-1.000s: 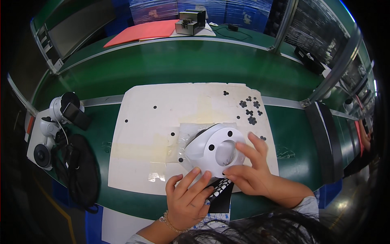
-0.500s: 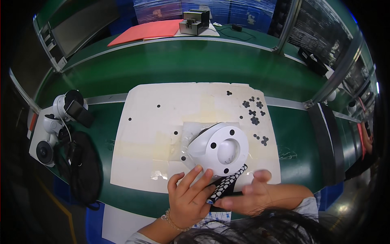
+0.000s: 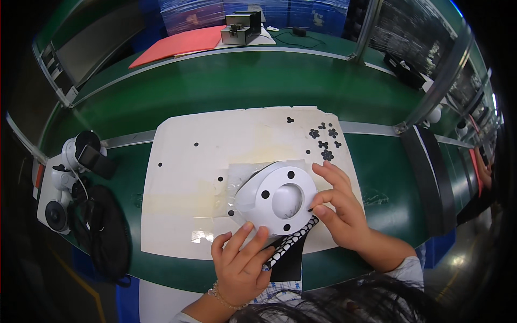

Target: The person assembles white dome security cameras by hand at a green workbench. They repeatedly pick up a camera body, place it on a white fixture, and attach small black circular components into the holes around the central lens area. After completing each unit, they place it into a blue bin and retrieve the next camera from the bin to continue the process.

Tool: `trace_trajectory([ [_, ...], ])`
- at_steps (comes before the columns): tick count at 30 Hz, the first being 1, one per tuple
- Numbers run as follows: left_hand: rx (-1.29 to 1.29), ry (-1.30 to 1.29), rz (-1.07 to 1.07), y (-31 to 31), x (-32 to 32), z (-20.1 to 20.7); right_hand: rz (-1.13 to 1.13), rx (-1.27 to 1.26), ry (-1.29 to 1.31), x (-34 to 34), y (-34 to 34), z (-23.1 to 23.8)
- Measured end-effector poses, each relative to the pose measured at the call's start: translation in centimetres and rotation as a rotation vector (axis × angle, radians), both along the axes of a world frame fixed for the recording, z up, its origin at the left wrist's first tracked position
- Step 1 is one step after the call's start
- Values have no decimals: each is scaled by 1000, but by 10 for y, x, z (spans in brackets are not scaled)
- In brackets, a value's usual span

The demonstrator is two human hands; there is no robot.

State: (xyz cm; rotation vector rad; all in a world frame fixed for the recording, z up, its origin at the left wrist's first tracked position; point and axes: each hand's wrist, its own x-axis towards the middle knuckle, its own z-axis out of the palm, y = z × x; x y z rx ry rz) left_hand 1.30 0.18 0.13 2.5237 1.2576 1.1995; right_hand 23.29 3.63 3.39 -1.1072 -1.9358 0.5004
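- Right hand (image 3: pixel 342 215) had risen since half a second earlier, from beside the low end of the patterned strip (image 3: pixel 291 244) to the right edge of the white part (image 3: pixel 272 213); the left hand (image 3: pixel 237 269) had kept its place
- On the right, thumb and index finger were pinched nearly together, with a small black piece (image 3: pixel 311 210) at their tips; the other fingers stood loosely spread
- On the left, the fingers were slightly parted: two tips touched the white part's lower rim, while the strip's low end was held between the lower fingers and the thumb
- The strip, black with white rounded patches, slanted up and right, its far end just below the right fingertips
- The white part lay tilted, ring face up, on a translucent wrap (image 3: pixel 232 180) near the middle of a pale board (image 3: pixel 183 199); three black dots (image 3: pixel 265 194) marked its face around a round opening
- Black discs (image 3: pixel 328 155) lay in small clusters on the board's upper right, with a few single ones toward its left
- The board covered part of a green counter (image 3: pixel 385 188), with a white device (image 3: pixel 69 153) and a black pouch (image 3: pixel 111 231) at its left
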Motion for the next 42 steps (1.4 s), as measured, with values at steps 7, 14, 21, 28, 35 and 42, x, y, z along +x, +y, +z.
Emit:
trace_trajectory([
  [7, 3, 18, 10, -2, -1, -1, -14, 115, -90, 1, 0, -5],
  [14, 8, 20, 13, -2, 0, 0, -53, 309, -101, 18, 2, -20],
  [21, -70, -74, -40, 1, -4, 3, 174, -842, 603, 5, 18, -10],
  [28, -741, -879, 30, 19, -56, 16, -147, -359, 808, 67, 105, -1],
  [35, -830, -1092, 104, 93, -94, -22, -614, 381, -593, 158, 205, -60],
  [42, -418, -515, 430, 106, -115, -36, -723, -8, -560, 146, 198, -81],
])
